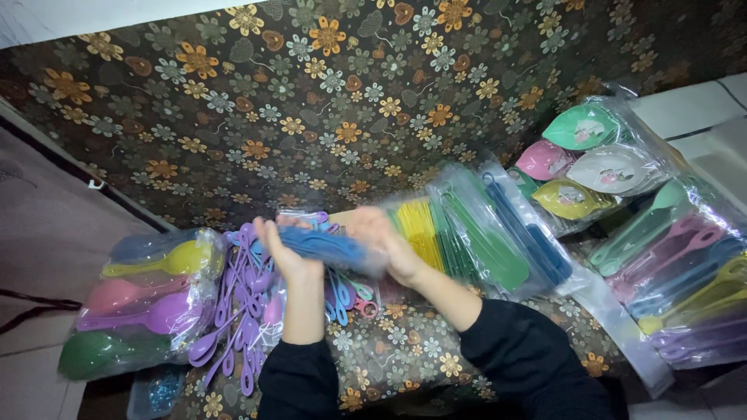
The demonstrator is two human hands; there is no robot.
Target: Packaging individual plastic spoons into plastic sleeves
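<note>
Blue plastic spoons (327, 247), a bundle, blurred, slim handles lying side by side, matte mid-blue; count not readable. Held at centre frame, above the flowered cloth (311, 101). Left hand (284, 250) at 9 o'clock of the bundle, fingers curled shut around its end. Right hand (385, 245) at 3 o'clock, fingers closed over the other end. Loose purple spoons (237, 311) at 7 o'clock, many, uncountable. One clear bag of large scoops (148, 299) at 9 o'clock: yellow, pink, purple, green, four seen. Bagged yellow and green utensils (459, 233) at 3 o'clock. Four leaf-shaped dishes (580, 167) at 2 o'clock.
</note>
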